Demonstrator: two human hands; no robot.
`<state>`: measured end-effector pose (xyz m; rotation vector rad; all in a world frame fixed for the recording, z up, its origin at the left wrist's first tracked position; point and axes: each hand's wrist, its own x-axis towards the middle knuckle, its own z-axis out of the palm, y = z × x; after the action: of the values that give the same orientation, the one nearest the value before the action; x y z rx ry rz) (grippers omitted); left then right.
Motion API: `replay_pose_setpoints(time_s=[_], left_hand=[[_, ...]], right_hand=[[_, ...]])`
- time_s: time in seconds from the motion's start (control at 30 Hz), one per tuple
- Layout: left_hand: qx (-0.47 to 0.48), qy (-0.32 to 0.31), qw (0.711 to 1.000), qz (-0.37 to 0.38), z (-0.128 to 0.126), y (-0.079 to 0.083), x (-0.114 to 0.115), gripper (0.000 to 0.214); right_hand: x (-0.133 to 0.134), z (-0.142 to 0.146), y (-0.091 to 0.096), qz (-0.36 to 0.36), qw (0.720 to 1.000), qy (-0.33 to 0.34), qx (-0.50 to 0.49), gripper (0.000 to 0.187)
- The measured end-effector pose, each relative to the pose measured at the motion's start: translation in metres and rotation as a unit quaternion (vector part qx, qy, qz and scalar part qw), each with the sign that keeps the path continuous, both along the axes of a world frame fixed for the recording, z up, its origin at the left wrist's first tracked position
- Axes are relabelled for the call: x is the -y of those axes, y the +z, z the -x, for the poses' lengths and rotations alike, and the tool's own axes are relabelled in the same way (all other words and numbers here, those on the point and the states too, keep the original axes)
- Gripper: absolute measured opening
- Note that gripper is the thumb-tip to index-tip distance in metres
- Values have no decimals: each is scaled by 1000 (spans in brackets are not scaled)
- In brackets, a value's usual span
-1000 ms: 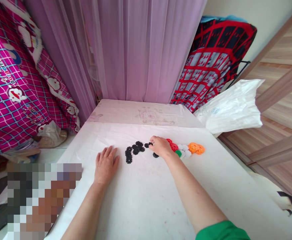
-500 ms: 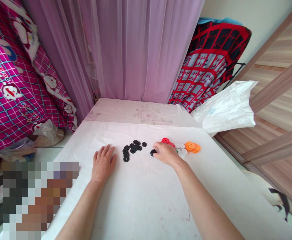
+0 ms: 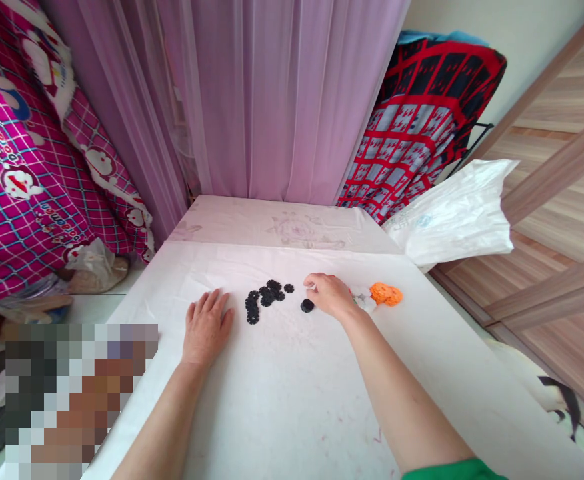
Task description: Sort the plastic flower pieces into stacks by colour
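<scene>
Green sleeve, bare forearms

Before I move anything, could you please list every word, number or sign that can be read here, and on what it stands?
"oraemon", its start cut by the picture's edge: on the pink cloth.
Second word, lower on that cloth: too blurred to read surely.
White bag: blue print, too blurred.
Red cloth: marks, too small.
Black discs: none readable.

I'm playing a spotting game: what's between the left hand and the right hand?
The head view shows a cluster of flat black notched discs nearest the left hand, then one lone black disc, then a short round black stack by the right hand.
</scene>
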<state>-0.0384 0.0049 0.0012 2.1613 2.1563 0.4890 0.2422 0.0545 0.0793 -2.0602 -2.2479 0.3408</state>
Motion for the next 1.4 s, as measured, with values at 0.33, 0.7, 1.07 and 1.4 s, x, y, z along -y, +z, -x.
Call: replay_pose_setpoints(time_s=[0.33, 0.7, 1.07, 1.4], left_hand=[[0, 3, 1000, 2, -1, 2, 1, 45], [-4, 0, 1000, 6, -1, 2, 0, 47], [6, -1, 1000, -13, 1, -2, -1, 45], [0, -5, 1000, -12, 1, -1, -1, 46]], right_hand=[[-29, 38, -15, 54, 994, 43, 86, 29], [-27, 27, -3, 33, 994, 53, 88, 26], [11, -15, 7, 33, 998, 20, 43, 21], [16, -4, 7, 33, 995, 44, 81, 17]])
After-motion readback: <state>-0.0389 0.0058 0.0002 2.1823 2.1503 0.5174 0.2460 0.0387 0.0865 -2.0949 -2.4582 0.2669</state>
